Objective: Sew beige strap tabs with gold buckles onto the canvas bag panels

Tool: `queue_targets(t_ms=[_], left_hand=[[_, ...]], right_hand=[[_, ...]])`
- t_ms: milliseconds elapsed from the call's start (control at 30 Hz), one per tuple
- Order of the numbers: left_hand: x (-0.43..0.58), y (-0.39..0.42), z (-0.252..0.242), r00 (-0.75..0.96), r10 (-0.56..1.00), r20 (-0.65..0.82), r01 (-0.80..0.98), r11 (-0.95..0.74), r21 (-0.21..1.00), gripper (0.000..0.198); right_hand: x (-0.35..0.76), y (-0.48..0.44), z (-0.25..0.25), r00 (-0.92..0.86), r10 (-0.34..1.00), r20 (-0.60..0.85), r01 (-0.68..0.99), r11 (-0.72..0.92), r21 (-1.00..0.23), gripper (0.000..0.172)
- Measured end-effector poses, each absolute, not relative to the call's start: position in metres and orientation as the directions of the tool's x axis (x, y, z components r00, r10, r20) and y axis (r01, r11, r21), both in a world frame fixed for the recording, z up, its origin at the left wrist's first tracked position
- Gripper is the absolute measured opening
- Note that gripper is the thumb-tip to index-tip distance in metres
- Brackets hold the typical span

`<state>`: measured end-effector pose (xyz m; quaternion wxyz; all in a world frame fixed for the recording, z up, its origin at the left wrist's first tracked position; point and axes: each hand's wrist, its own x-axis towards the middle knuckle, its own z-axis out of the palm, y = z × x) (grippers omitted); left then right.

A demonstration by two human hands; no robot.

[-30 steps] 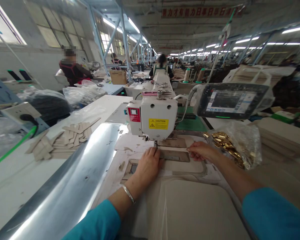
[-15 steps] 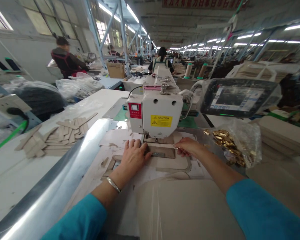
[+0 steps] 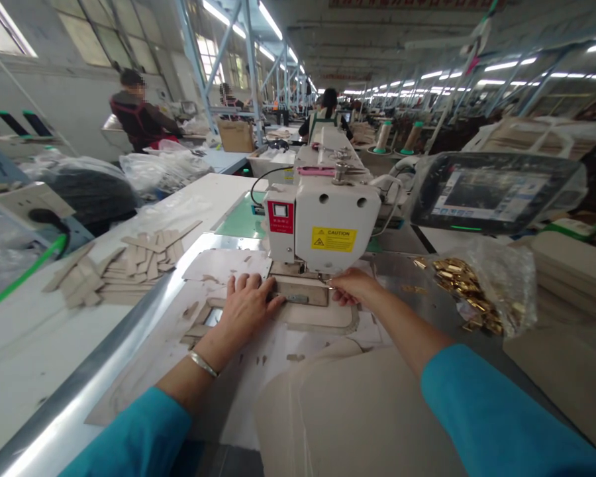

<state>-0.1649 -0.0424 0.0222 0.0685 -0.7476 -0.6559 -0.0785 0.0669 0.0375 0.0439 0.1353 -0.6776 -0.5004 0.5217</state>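
A white sewing machine (image 3: pixel 335 218) stands in front of me, its head above a beige fabric panel (image 3: pixel 305 317). On the panel, under the head, is a rectangular frame (image 3: pixel 305 289) with a small metal strip on its near side. My left hand (image 3: pixel 251 308) rests palm down at the frame's left end, fingers spread, holding nothing. At the right end, my right hand (image 3: pixel 355 286) is closed in a pinch; a thin shiny tip shows at its fingers, too small to name. A larger beige panel (image 3: pixel 357 411) lies nearest me.
Beige strips (image 3: pixel 144 262) are piled on the white table at left. A plastic bag of gold metal pieces (image 3: pixel 469 291) lies at right, below a control screen (image 3: pixel 496 192). Stacked beige panels (image 3: pixel 571 271) stand far right. Other people work further back.
My view has shifted, so the machine appears further right. Both hands and the frame with the panel have moved left relative to the machine head.
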Motion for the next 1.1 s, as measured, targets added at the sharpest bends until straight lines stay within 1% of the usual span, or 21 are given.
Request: queue_targets(t_ms=[167, 300, 500, 567, 933, 1000, 1100], left_hand=[[-0.151, -0.037, 0.024, 0.163, 0.959, 0.232, 0.986, -0.167, -0.003, 0.043], [-0.136, -0.036, 0.023, 0.185, 0.955, 0.234, 0.981, -0.195, 0.021, 0.040], [-0.120, -0.042, 0.021, 0.206, 0.958, 0.197, 0.973, -0.222, 0.061, 0.049], [-0.116, -0.046, 0.023, 0.214, 0.958, 0.191, 0.969, -0.232, 0.080, 0.049], [-0.094, -0.066, 0.038, 0.304, 0.939, 0.160, 0.926, -0.331, 0.181, 0.028], [-0.088, -0.067, 0.041, 0.344, 0.930, 0.132, 0.910, -0.365, 0.198, 0.023], [-0.075, -0.071, 0.048, 0.441, 0.893, 0.092, 0.854, -0.448, 0.264, 0.018]], right_hand=[[0.080, 0.044, 0.046, -0.032, 0.811, -0.584, 0.531, -0.481, -0.697, 0.012], [0.100, 0.044, 0.045, -0.012, 0.814, -0.580, 0.524, -0.489, -0.697, 0.009], [0.128, 0.043, 0.043, 0.005, 0.816, -0.578, 0.504, -0.502, -0.703, 0.009], [0.136, 0.043, 0.042, 0.014, 0.816, -0.578, 0.500, -0.507, -0.702, 0.009], [0.187, 0.043, 0.034, 0.057, 0.825, -0.562, 0.475, -0.517, -0.712, 0.008], [0.193, 0.042, 0.033, 0.057, 0.827, -0.559, 0.463, -0.518, -0.719, 0.008], [0.194, 0.040, 0.033, 0.052, 0.847, -0.529, 0.464, -0.489, -0.738, 0.010]])
